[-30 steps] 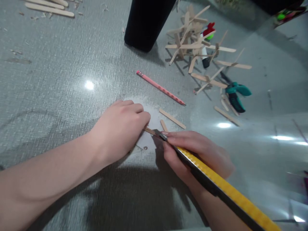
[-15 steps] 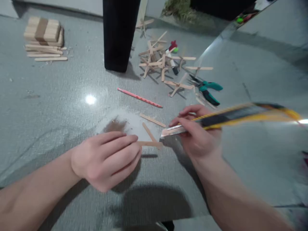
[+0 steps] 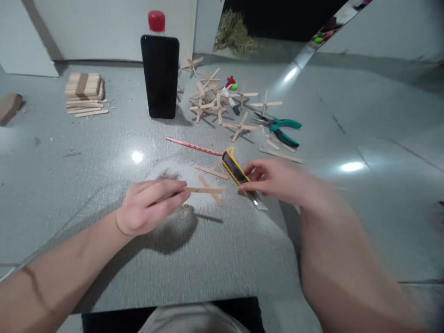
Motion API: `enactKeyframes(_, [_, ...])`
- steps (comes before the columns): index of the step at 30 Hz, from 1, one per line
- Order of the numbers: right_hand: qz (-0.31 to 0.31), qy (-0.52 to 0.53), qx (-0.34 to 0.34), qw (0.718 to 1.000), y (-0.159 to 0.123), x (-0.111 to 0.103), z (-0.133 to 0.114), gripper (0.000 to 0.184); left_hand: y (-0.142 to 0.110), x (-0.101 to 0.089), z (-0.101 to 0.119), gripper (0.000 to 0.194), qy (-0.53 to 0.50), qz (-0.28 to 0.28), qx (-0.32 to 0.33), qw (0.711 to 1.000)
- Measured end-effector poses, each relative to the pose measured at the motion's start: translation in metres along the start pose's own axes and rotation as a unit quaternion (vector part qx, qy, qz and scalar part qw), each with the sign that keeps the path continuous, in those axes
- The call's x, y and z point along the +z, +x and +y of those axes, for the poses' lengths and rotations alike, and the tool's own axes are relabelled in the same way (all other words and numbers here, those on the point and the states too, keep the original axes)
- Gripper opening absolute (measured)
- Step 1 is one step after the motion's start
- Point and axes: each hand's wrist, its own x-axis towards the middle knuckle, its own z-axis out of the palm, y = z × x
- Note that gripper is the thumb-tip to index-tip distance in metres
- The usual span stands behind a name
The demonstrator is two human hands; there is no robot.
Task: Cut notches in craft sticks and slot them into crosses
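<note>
My left hand (image 3: 149,206) is closed on a flat wooden craft stick (image 3: 204,190), holding it level just above the grey surface. My right hand (image 3: 277,181) grips a yellow and black utility knife (image 3: 236,171), its blade end pointing down to the right near the surface. Two loose craft sticks (image 3: 211,171) lie on a pale dusty patch between the hands. A pink pencil (image 3: 192,146) lies just beyond them.
A tall black bottle with a red cap (image 3: 160,74) stands at the back. Crossed stick pieces (image 3: 215,101) are heaped beside it, with teal pliers (image 3: 282,129) to their right. A stack of sticks (image 3: 84,90) sits at the far left.
The left hand lifted the stick off the surface. The right hand swung the knife away from the stick and turned it round. The view tilted up, showing the whole bottle.
</note>
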Motion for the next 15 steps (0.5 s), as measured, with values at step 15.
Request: enactKeyframes(15, [0.167,-0.203,-0.17,0.95,-0.021,0.086,-0.071,0.026,0.008,0.011,0.008,0.025,-0.253,0.019,-0.482,0.839])
